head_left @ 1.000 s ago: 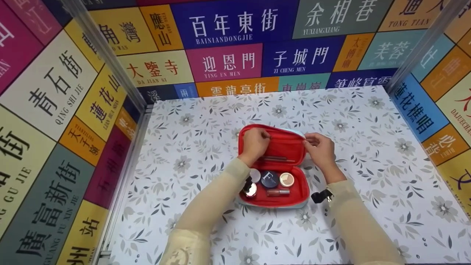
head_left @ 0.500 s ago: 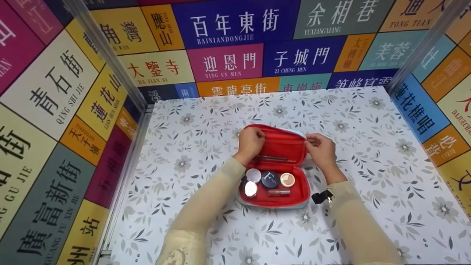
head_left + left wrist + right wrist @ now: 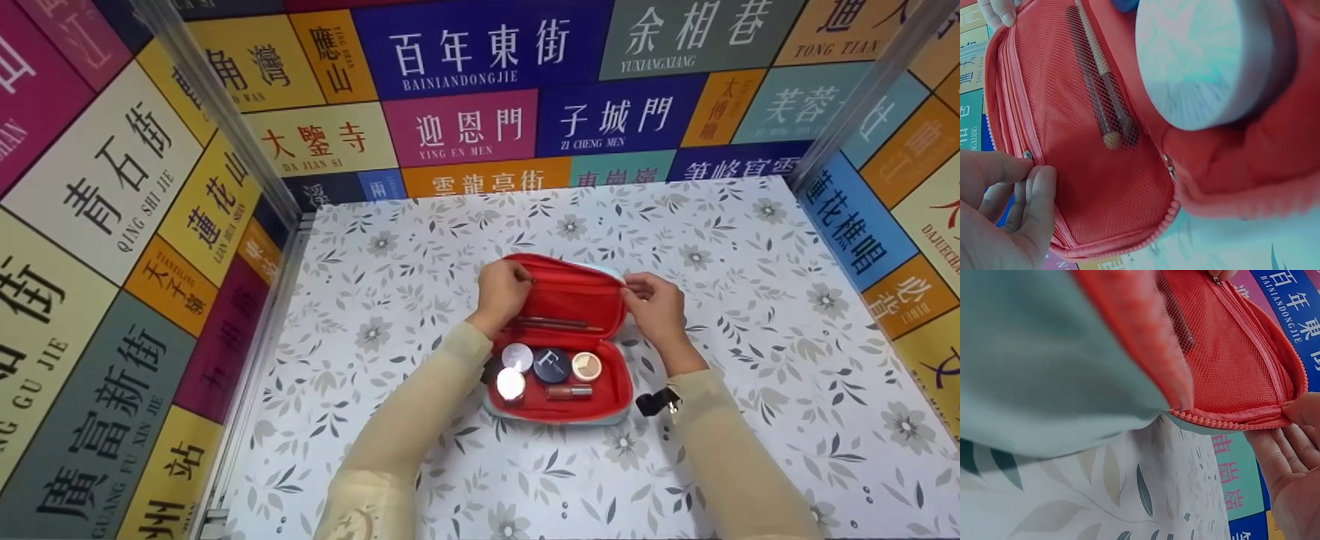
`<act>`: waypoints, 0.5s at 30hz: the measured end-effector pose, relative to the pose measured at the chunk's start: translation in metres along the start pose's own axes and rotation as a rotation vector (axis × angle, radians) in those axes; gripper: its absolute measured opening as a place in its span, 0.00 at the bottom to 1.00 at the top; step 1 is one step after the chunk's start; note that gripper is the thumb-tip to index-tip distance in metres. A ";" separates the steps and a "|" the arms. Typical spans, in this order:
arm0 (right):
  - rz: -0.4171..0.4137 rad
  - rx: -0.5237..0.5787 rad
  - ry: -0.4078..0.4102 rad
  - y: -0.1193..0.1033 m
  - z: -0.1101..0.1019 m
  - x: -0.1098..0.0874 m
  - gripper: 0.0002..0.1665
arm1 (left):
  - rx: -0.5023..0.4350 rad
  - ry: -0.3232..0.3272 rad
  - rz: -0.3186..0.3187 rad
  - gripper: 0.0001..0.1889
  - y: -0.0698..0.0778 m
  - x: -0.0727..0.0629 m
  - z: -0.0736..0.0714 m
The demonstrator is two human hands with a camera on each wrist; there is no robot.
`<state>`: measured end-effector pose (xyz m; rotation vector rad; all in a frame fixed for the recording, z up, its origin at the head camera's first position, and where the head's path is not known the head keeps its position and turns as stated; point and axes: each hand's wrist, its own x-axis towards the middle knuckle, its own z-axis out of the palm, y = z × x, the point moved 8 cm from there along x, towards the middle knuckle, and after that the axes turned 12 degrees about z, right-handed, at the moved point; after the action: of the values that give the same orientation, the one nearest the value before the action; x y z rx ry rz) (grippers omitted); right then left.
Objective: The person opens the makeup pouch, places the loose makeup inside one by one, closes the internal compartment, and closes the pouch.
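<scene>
A light-blue makeup bag with a red lining lies unfolded on the table, its lid raised at the back. My left hand pinches the small zipper pull of the mesh pocket inside the lid. Behind the mesh sit makeup brushes. At the lid's right edge, my right hand grips the rim between thumb and fingers. The lower half holds a dark round compact, a three-colour palette, a lip gloss tube, a shiny-topped round case and a pale round case.
The bag rests on a white table printed with grey flowers and leaves. Colourful sign-patterned panels stand behind and on both sides, with metal posts at the corners.
My left hand has slid left along the mesh pocket's zipper, uncovering more of the lid and the cases at lower left. The right hand has stayed at the rim.
</scene>
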<state>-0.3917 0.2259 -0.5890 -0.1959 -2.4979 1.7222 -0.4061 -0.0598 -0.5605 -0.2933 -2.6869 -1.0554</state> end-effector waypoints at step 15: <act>-0.001 -0.007 -0.003 0.000 0.000 0.002 0.12 | -0.010 0.003 -0.020 0.07 -0.011 0.000 -0.008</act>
<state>-0.3932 0.2266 -0.5888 -0.1929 -2.5061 1.7148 -0.4079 -0.0734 -0.5622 -0.2667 -2.6883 -1.0741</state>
